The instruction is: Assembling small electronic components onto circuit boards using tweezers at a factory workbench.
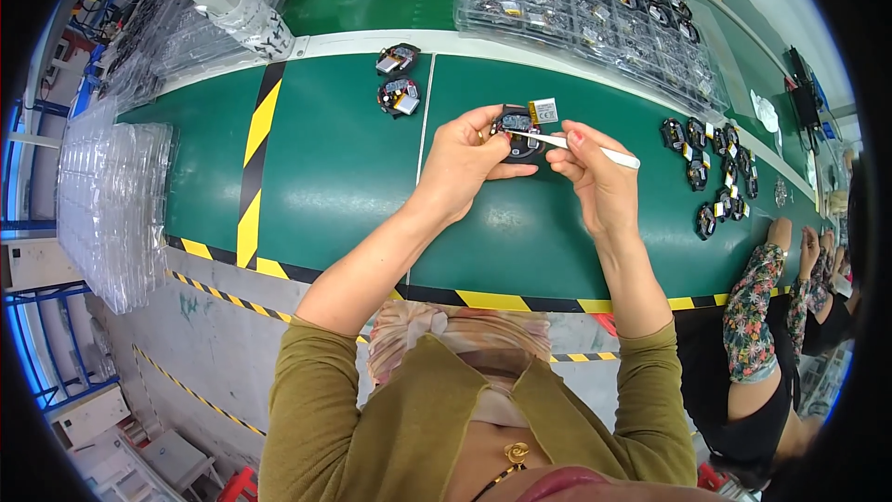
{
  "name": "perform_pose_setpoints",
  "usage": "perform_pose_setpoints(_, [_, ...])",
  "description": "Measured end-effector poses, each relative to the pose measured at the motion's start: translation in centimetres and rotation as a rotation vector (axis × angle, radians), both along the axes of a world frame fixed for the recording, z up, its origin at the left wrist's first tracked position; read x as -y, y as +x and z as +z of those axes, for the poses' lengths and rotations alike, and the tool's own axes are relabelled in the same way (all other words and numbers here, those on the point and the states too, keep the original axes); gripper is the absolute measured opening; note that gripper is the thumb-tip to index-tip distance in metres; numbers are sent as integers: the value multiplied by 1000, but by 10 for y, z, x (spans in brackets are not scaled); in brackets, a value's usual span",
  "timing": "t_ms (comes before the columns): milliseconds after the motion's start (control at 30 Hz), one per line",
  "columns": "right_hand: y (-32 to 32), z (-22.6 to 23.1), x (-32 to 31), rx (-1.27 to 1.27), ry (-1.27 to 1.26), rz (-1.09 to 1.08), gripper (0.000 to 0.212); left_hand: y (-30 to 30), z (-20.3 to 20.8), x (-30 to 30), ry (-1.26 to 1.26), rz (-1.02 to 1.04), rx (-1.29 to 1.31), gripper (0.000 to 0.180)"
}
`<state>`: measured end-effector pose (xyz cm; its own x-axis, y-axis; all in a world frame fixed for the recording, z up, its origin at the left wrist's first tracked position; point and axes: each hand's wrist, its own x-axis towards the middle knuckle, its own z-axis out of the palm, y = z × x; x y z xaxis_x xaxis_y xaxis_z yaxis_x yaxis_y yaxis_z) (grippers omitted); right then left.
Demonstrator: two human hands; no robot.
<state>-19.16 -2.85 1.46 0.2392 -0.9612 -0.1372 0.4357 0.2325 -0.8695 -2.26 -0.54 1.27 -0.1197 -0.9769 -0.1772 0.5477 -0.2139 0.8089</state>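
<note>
Olive sleeves (311, 381) sit nearest my view, both bare forearms reaching over a green bench (334, 195). I see the left hand (462, 156) grasping a round black module (522, 152) by its left side, over the middle of the bench. The right hand (599, 172) pinches a slim white tool (615, 157), probably tweezers, its tip at the module's face; whether it touches, I cannot tell. A silver pouch cell (544, 112) juts from the module's upper edge. To work well here, I would brace the module firmly, bring the tip in low, press lightly, and steer clear of the pouch, which a sharp point could pierce. Beyond, two similar modules (398, 97) lie to the left and a loose cluster of modules (697, 174) to the right; farther off, clear compartment trays (557, 48) hold more.
</note>
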Motion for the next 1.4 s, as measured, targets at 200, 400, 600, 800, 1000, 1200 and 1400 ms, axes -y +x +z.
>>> perform_pose_setpoints(200, [-3, 0, -1, -3, 26, -15, 25, -4, -1, 1, -9, 11, 30, 30])
perform_pose_setpoints(400, [-1, 0, -2, -6, 39, -34, 26, -3, 0, -1, -22, 22, 40, 31])
perform_pose_setpoints(600, [-2, 0, -1, 2, 58, -37, 26, -3, -2, -1, -23, 10, 67, 32])
perform_pose_setpoints(800, [-3, 4, 1, -8, 51, -37, 26, -3, -1, -1, -22, -3, 88, 33])
perform_pose_setpoints(1000, [-2, 4, -1, -6, 27, -23, 26, -4, 0, -1, 1, -1, 76, 32])
perform_pose_setpoints(1200, [-5, 3, 1, -5, 14, -15, 26, -6, -2, -2, 11, -3, 59, 31])
perform_pose_setpoints(1400, [-5, 1, 2, -9, -2, -23, 27, -6, -2, -2, 4, -25, 45, 31])
